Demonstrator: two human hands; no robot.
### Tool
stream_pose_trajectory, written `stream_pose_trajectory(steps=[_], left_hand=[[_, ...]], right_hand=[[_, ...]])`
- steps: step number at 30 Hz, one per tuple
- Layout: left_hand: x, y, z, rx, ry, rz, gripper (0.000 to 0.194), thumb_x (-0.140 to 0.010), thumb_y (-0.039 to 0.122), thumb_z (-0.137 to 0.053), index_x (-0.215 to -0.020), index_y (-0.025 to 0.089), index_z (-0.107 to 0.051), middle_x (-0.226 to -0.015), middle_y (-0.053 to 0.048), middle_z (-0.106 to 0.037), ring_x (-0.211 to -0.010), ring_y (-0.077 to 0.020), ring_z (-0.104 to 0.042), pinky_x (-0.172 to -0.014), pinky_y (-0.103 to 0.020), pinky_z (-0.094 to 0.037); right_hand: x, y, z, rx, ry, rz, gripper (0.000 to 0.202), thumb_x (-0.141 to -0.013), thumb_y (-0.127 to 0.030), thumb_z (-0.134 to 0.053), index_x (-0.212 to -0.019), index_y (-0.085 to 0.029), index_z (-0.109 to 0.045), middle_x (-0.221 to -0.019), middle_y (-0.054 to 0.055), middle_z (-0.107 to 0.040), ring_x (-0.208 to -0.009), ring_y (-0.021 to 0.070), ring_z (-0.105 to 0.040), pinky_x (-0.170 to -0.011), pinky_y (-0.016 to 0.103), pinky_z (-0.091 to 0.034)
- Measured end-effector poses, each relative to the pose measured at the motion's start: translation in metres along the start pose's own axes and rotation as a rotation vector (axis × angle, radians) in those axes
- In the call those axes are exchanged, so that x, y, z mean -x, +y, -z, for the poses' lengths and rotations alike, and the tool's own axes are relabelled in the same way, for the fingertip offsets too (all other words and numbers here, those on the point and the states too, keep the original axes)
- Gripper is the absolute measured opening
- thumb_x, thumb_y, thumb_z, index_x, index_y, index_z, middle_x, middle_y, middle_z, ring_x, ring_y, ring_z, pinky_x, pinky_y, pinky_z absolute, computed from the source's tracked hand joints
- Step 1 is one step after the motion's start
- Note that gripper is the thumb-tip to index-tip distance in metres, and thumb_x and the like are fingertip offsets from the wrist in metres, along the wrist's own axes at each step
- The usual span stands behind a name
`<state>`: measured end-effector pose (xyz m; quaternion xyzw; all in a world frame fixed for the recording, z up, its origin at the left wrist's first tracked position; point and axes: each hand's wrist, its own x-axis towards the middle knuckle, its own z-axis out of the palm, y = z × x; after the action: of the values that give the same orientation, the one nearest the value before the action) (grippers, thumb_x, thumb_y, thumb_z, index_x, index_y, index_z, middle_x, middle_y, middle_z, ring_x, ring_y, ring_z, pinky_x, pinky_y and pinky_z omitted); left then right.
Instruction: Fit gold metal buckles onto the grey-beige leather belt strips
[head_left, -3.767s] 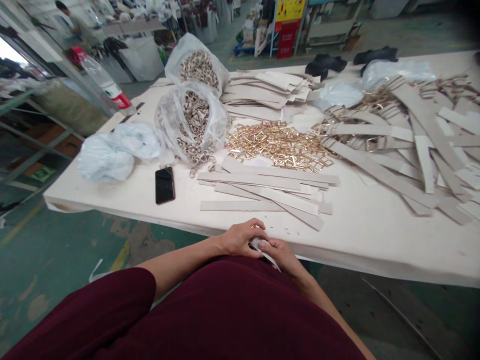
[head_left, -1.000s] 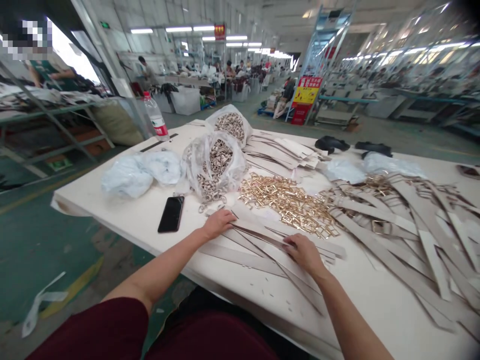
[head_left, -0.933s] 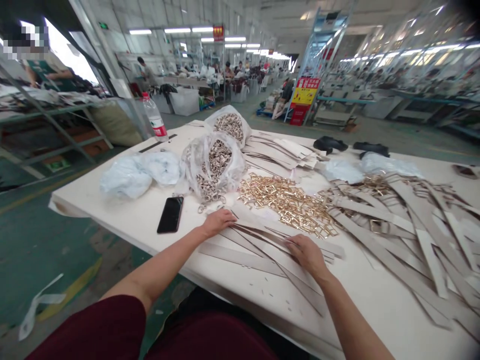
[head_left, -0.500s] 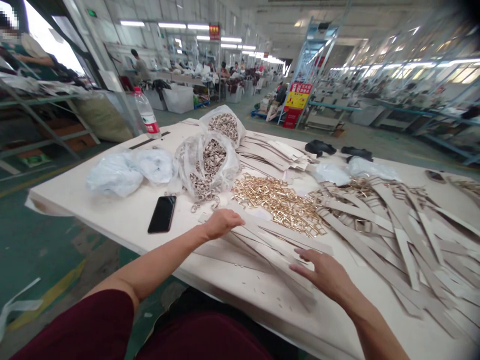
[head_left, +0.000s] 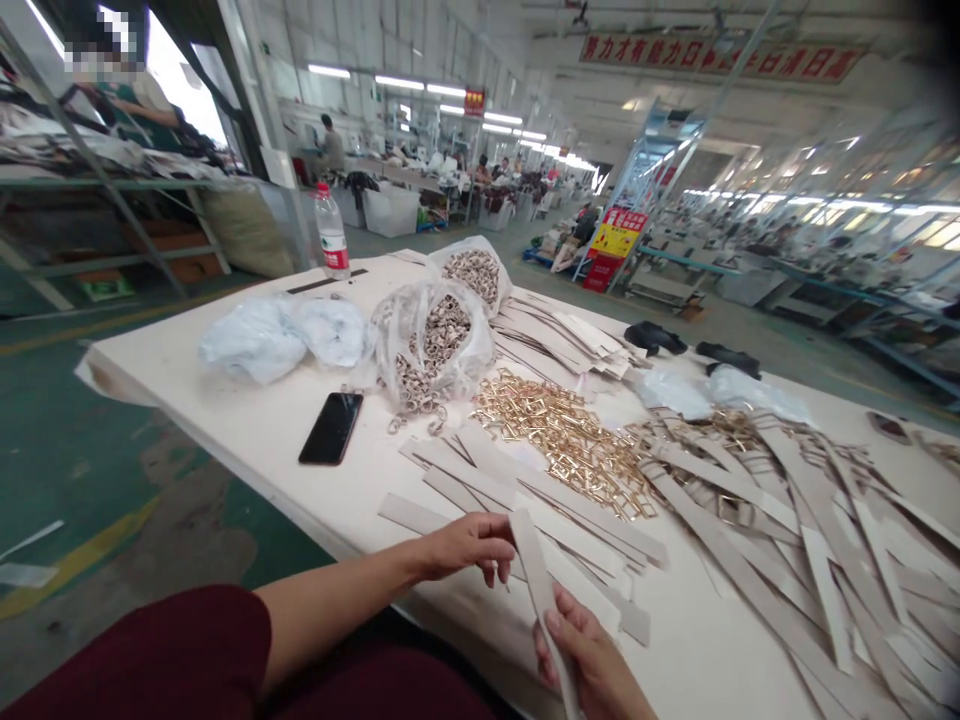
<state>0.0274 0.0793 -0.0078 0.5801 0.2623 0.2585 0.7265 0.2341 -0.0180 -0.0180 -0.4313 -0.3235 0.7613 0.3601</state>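
A beige strap [head_left: 534, 565] is held up over the near edge of the table. My right hand [head_left: 581, 645] is closed round its lower part, thumb on the front face. At the strap's upper end is my left hand [head_left: 469, 547], its index finger reaching behind the edge and the other fingers curled. Loose beige straps [head_left: 480, 482] lie on the table just beyond both hands. Past them spreads a heap of gold rectangular buckles [head_left: 562, 430]. A clear plastic bag [head_left: 390, 335] behind it spills small beige loops [head_left: 431, 350].
A black phone [head_left: 331, 428] lies left of the straps. Crumpled plastic bags [head_left: 255, 338] and a water bottle [head_left: 331, 235] are farther back. On the right, many straps with buckles [head_left: 795, 510] are piled across the table [head_left: 225, 430]. A co-worker [head_left: 139, 105] stands at the far left.
My left hand has come down from the loose straps toward me. My right hand has moved nearer and left, and a single strap is now lifted between the hands. The view has shifted.
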Motion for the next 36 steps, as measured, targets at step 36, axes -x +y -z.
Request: stream_pose_trajectory(steps=[36], left_hand=[[-0.108, 0.023, 0.239, -1.144, 0.571, -0.009, 0.02, -0.076, 0.012, -0.051, -0.081, 0.014, -0.07, -0.087, -0.007, -0.065, -0.088, -0.0195, -0.056, -0.087, -0.031, -0.041]], right_hand=[[-0.063, 0.018, 0.019, 0.841, 0.58, 0.285, 0.046, -0.073, -0.064, -0.052, -0.088, -0.024, -0.069, -0.076, 0.002, -0.07, -0.078, 0.0272, -0.062, -0.063, 0.03, -0.05]])
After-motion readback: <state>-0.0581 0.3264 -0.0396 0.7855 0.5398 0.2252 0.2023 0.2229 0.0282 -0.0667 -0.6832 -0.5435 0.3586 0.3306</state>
